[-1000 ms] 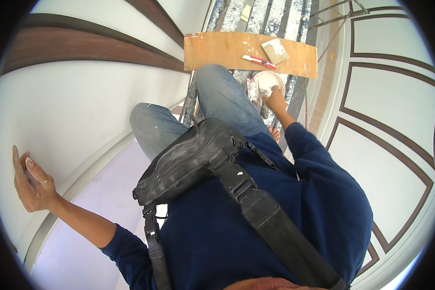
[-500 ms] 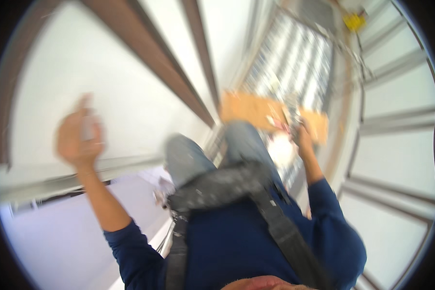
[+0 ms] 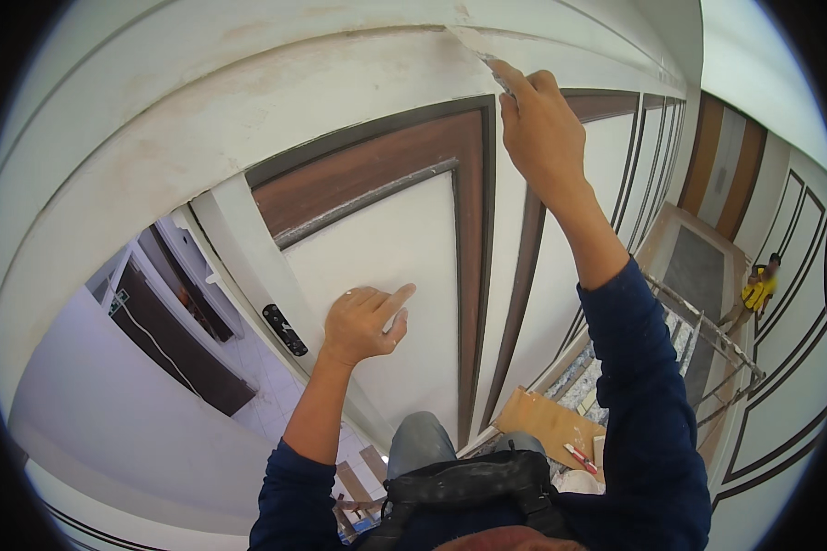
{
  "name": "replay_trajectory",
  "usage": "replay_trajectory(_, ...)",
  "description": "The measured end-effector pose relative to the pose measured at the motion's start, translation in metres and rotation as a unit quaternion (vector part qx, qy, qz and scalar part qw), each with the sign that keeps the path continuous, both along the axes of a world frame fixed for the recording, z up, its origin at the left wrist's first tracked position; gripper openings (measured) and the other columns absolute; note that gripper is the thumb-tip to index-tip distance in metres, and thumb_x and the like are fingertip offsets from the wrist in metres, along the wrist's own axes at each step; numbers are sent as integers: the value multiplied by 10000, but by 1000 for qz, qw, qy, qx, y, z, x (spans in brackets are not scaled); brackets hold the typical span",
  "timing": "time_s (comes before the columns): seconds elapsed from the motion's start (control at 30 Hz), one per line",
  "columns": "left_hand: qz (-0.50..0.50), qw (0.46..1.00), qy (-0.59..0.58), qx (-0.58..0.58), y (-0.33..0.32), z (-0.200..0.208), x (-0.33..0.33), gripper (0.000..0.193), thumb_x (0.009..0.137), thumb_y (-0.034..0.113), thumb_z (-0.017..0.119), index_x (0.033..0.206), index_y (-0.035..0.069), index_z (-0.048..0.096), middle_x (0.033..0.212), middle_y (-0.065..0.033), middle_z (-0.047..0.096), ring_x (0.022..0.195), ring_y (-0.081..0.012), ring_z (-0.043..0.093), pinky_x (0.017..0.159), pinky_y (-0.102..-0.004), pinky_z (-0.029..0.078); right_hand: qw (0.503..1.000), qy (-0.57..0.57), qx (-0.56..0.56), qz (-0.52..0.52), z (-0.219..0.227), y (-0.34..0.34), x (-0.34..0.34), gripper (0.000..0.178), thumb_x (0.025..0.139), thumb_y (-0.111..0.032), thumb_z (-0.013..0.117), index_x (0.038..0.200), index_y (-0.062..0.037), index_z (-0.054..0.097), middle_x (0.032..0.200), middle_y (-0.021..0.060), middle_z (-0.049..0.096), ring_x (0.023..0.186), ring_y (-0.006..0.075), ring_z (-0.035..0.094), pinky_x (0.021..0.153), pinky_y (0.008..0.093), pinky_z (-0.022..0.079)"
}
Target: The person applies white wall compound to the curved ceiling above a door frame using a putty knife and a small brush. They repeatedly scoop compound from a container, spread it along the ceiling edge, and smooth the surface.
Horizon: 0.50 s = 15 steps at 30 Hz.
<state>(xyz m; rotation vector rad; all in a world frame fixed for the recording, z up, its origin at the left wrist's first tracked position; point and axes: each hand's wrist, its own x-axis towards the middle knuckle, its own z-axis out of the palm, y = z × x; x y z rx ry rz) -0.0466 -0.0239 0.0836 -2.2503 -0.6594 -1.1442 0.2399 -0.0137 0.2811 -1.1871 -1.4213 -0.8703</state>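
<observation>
My right hand (image 3: 544, 138) is raised high and grips a putty knife (image 3: 501, 81). The pale blade touches the cream wall band (image 3: 340, 69) above the panelling, along a rough patched seam. Lower and to the left, my left hand (image 3: 363, 323) is in front of a white panel with a brown frame (image 3: 476, 184). Its index finger points out while the other fingers curl in. A pale patch shows between thumb and finger; I cannot make out whether it is an object or smeared filler.
Below me, a wooden board (image 3: 547, 422) lies on the platform with a red-and-white cutter (image 3: 581, 457) and a white tub (image 3: 577, 481). A metal rail (image 3: 708, 321) runs along the right. Farther off is a person in a yellow vest (image 3: 758, 290). A black lock plate (image 3: 285, 329) edges the opening at left.
My right hand has risen from beside the board below to the wall band, now with the putty knife against it. The view has swung up to the wall, and my left hand appears farther right.
</observation>
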Motion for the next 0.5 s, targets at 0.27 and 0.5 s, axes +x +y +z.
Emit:
replay_trajectory(0.27, -15, 1000, -3, 1, -2, 0, 0, 394, 756, 142, 744, 1149, 146, 763, 663, 5, 608, 625, -175, 594, 635, -323, 511, 998, -37, -24, -50, 23, 2, 3, 365, 935, -114, 593, 1278, -188, 694, 980, 119, 655, 839, 305, 701, 701, 439, 572)
replay_trajectory(0.5, -10, 1000, 3, 5, -2, 0, 1, 408, 754, 141, 742, 1162, 146, 758, 663, 6, 609, 625, -171, 588, 626, -322, 504, 974, -204, -39, -95, 61, 10, 22, 364, 951, -140, 579, 1296, -172, 689, 1047, 147, 711, 912, 344, 712, 764, 446, 576)
